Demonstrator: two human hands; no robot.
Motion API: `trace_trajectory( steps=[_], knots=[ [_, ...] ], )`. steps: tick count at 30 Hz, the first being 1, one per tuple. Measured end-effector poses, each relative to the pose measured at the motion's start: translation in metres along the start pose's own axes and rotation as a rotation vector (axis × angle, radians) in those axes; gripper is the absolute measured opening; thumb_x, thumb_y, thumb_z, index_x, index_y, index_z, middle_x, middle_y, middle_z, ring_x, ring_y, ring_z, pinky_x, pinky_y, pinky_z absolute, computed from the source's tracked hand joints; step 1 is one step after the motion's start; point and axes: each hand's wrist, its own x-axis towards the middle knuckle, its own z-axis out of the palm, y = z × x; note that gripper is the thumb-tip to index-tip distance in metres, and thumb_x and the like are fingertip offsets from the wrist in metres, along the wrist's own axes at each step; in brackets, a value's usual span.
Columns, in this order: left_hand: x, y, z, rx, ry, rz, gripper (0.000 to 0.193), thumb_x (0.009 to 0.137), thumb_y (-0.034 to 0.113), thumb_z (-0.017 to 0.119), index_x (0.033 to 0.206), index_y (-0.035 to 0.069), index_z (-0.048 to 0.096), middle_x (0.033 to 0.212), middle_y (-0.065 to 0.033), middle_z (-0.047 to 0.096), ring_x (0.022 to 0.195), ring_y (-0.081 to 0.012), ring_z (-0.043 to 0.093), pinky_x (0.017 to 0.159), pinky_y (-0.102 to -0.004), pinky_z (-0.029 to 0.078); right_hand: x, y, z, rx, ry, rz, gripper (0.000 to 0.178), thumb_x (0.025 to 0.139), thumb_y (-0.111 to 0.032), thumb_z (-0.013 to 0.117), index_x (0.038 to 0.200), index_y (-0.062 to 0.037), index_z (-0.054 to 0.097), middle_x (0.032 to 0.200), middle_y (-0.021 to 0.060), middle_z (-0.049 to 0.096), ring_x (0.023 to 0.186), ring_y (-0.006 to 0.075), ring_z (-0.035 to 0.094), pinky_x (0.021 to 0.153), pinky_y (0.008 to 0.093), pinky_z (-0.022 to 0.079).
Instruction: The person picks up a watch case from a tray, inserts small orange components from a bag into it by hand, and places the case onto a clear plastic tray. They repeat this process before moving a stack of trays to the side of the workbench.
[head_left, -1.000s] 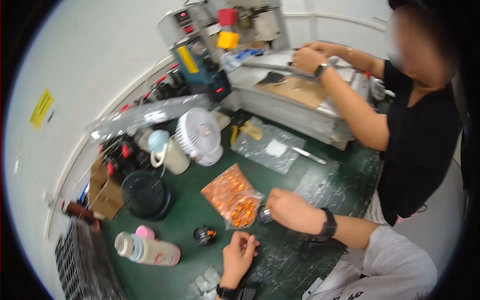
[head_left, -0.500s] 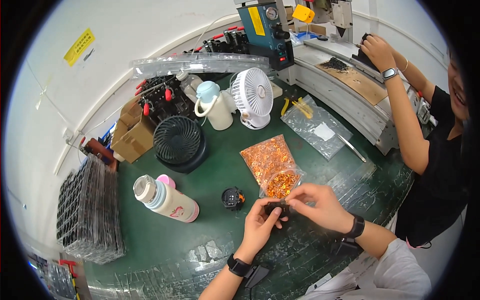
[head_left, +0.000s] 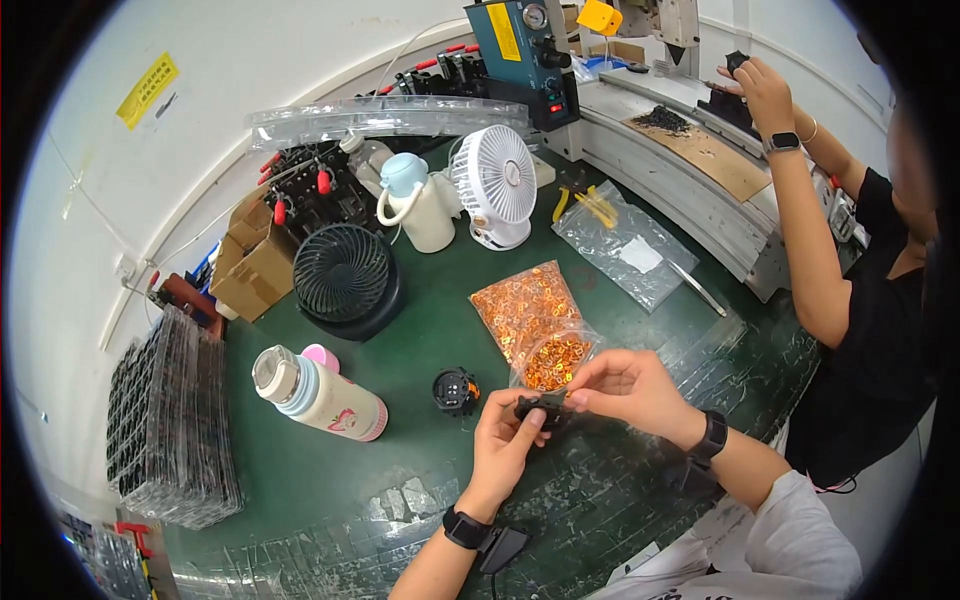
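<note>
My left hand (head_left: pixel 503 440) is closed round a small black plastic part (head_left: pixel 543 408), its thumb pressed on top. Close beside it, the thumb and forefinger of my right hand (head_left: pixel 635 395) pinch what looks like a small orange metal piece, mostly hidden by the fingertips, at the part's right end. Just beyond both hands stands a clear round tub (head_left: pixel 556 362) of shiny orange metal pieces. It overlaps a clear bag (head_left: pixel 515 300) filled with the same kind of pieces. Left of my hands, a round black part (head_left: pixel 456 391) with an orange side rests on the green table (head_left: pixel 400 480).
A cream bottle (head_left: pixel 335 400), pink lid (head_left: pixel 320 357), black fan (head_left: pixel 345 278), white fan (head_left: pixel 497 185) and cream jug (head_left: pixel 420 210) stand left and behind. Tweezers (head_left: pixel 697 290) lie on a plastic bag (head_left: pixel 625 245). Stacked trays (head_left: pixel 175 420) stand far left; a co-worker's hands (head_left: pixel 765 95) work at a machine.
The whole view has shifted slightly. My right fingertips remain by the black part, which has tilted a little in my left hand. The co-worker has raised a small black piece.
</note>
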Motion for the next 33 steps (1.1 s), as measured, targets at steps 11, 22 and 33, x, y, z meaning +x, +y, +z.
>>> trace_trajectory(
  steps=[11, 22, 33],
  knots=[
    [-0.002, 0.005, 0.001, -0.189, -0.104, -0.096, 0.033, 0.097, 0.015, 0.05, 0.127, 0.01, 0.037, 0.094, -0.0114, 0.06, 0.069, -0.0182, 0.064, 0.055, -0.0226, 0.049, -0.001, -0.003, 0.0, 0.011, -0.015, 0.012, 0.014, 0.084, 0.003, 0.066, 0.098, 0.0042, 0.062, 0.095, 0.0103, 0.067, 0.089, 0.0173, 0.067, 0.082, 0.0276, 0.054],
    [-0.001, 0.009, -0.002, -0.145, -0.037, -0.183, 0.032, 0.095, 0.012, 0.055, 0.125, 0.004, 0.048, 0.094, -0.0116, 0.065, 0.058, -0.0073, 0.056, 0.047, -0.0174, 0.045, -0.004, -0.004, 0.0, 0.067, -0.116, 0.063, 0.015, 0.085, -0.001, 0.066, 0.099, 0.0021, 0.063, 0.094, 0.0068, 0.067, 0.09, 0.013, 0.065, 0.084, 0.0265, 0.052],
    [0.002, 0.016, 0.001, -0.156, 0.011, -0.239, 0.034, 0.092, 0.008, 0.059, 0.124, -0.002, 0.052, 0.09, -0.0081, 0.066, 0.051, -0.006, 0.054, 0.044, -0.0152, 0.042, -0.003, 0.001, 0.006, -0.001, -0.138, 0.009, 0.011, 0.082, 0.003, 0.067, 0.093, 0.001, 0.066, 0.11, 0.0079, 0.056, 0.103, 0.0166, 0.059, 0.09, 0.0298, 0.052]
  ],
)
